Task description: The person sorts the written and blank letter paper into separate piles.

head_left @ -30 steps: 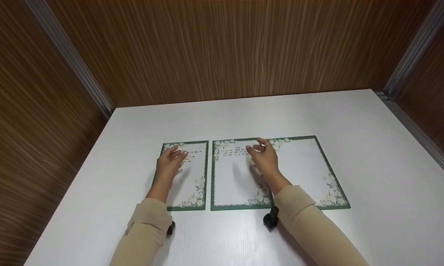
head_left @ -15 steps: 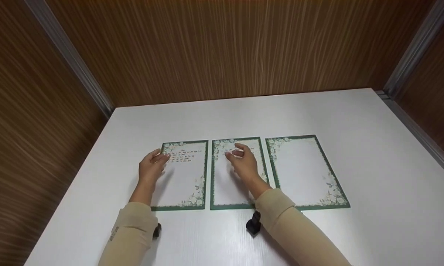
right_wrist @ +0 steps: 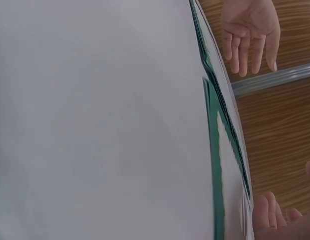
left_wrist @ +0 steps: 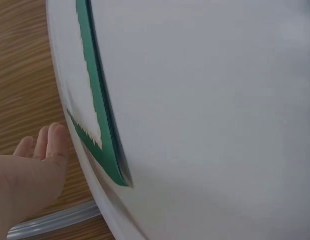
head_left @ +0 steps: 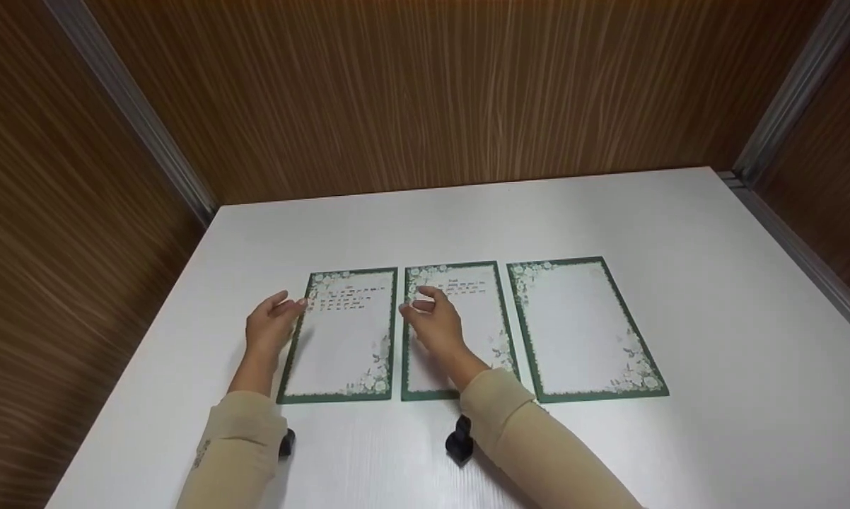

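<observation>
Three white sheets with green, flowered borders lie side by side on the white table. Handwriting-like lines run across the top of the left sheet and the middle sheet; the right sheet bears no writing. My left hand, fingers loosely bent and holding nothing, hovers by the left sheet's left edge. Over the middle sheet's left part hangs my right hand, also holding nothing, thumb and fingers apart. The right wrist view catches both the left hand and part of the right hand.
The white table meets a wood-grain panel at the back. Metal strips run along the corners. Black wrist-camera mounts hang below the beige sleeves.
Both hands have moved left: the left from over the left sheet to its outer edge, the right from the middle sheet's right side to its left side. The sheets have stayed put.
</observation>
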Available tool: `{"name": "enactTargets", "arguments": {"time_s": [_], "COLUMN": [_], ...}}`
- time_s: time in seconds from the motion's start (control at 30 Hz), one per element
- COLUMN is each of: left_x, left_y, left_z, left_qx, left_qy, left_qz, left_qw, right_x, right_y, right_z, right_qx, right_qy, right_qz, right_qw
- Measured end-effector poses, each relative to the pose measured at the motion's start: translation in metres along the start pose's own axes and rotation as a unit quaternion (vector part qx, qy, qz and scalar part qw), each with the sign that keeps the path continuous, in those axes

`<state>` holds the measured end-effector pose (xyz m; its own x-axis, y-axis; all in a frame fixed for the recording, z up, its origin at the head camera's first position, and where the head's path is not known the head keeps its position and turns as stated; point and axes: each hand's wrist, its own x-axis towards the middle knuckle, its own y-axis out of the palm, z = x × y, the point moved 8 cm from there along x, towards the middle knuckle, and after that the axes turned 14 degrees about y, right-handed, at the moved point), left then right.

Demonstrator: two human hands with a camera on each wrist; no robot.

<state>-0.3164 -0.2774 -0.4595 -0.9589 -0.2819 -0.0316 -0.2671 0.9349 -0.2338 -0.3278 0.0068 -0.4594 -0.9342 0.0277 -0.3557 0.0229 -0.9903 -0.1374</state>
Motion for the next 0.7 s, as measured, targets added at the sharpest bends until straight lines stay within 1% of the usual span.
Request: {"name": "enactTargets", "arguments": {"time_s": [0.17,0.27,0.37,0.53,0.7], "left_x": [0.000,-0.001,-0.001,-0.003,-0.003], "left_y": [-0.004,-0.004,-0.004,-0.001,0.000], "left_z": [0.003,0.005,0.009,0.014,0.015], "left_qx": [0.002,0.004,0.014,0.037,0.054], "left_qy": [-0.007,-0.013,-0.026,-0.052,-0.063], "left_qz": [0.005,0.014,0.029,0.052,0.058], "left_qw": [1.0000,0.9998,0.9992,0.9966,0.9949], "right_x": [-0.005,-0.007,-0.010,-0.013,-0.012], "right_y": [0.013,0.020,0.025,0.029,0.031], "right_z": [-0.002,-0.005,-0.008,-0.009,-0.011], "right_qx": [-0.020,-0.031,-0.045,-0.066,-0.070], "right_qy": [-0.001,0.010,0.022,0.025,0.030], "right_qz": [0.010,0.023,0.040,0.064,0.078], "right_qw": [1.000,0.999,0.998,0.995,0.994]}}
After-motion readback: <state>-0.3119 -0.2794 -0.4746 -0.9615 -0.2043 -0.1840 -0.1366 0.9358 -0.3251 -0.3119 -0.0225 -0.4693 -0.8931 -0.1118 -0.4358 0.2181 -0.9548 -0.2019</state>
